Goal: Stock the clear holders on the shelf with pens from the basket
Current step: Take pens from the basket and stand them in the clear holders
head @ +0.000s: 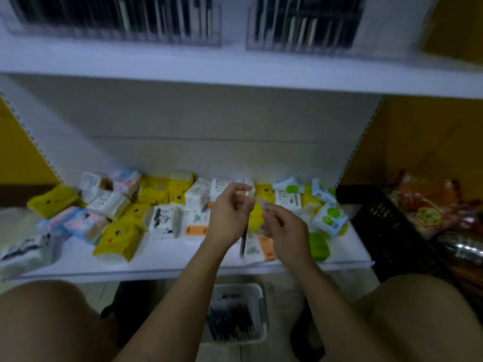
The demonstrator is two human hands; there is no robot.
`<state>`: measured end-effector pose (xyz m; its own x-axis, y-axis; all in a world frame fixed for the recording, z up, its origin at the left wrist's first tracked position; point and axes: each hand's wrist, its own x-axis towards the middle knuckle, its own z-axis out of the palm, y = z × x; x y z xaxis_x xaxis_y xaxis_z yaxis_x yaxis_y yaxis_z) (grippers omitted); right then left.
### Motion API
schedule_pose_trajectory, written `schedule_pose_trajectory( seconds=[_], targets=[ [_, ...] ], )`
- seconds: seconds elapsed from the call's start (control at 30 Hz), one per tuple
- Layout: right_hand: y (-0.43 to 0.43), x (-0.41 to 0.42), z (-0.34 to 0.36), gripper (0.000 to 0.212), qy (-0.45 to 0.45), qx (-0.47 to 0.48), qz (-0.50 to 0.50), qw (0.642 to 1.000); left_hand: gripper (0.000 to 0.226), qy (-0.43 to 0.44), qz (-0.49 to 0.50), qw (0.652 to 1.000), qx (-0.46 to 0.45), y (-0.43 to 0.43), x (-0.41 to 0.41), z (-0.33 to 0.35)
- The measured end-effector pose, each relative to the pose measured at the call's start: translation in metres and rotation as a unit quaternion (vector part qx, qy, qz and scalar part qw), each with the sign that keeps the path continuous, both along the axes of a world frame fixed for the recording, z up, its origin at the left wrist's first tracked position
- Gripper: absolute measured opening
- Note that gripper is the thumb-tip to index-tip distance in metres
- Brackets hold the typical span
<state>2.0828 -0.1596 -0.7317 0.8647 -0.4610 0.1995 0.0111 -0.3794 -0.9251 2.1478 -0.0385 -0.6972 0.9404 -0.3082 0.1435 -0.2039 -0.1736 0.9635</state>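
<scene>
The right hand pinches a dark pen by what looks like its pale upper end, though blur leaves that unsure. The pen hangs near upright, axis 12 to 6, between the hands, while the left hand curls just beside it, and I cannot tell whether it grips anything. The holders stand well above at 12 to 1 o'clock on the shelf, nearer the right hand, so the lift probably goes straight up; the basket sits at 6 o'clock, pens inside.
</scene>
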Motion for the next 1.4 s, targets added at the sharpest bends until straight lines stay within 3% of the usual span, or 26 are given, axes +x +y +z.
schedule_pose_trajectory(
  seconds=[0.27, 0.43, 0.63, 0.8, 1.13, 1.4],
  targets=[
    [-0.044, -0.006, 0.124, 0.015, -0.098, -0.123, -0.074, 0.985, 0.017, -0.131, -0.059, 0.989, -0.041, -0.033, 0.0, 0.125],
    [-0.063, -0.02, 0.191, 0.009, -0.14, -0.12, -0.066, 0.981, 0.015, -0.235, -0.069, 0.97, 0.0, -0.048, -0.011, 0.188],
    [-0.09, -0.03, 0.265, 0.04, -0.214, -0.142, -0.073, 0.964, 0.017, -0.3, -0.084, 0.95, 0.018, -0.078, -0.015, 0.253],
    [-0.118, -0.022, 0.318, 0.041, -0.249, -0.176, -0.072, 0.95, 0.019, -0.348, -0.069, 0.935, 0.02, -0.101, -0.003, 0.299],
    [-0.173, 0.027, 0.386, 0.035, -0.307, -0.196, -0.105, 0.925, 0.014, -0.439, -0.033, 0.897, 0.026, -0.152, 0.042, 0.38],
    [-0.212, 0.074, 0.393, 0.033, -0.306, -0.182, -0.104, 0.929, 0.014, -0.468, -0.004, 0.882, 0.053, -0.193, 0.08, 0.392]
  ],
)
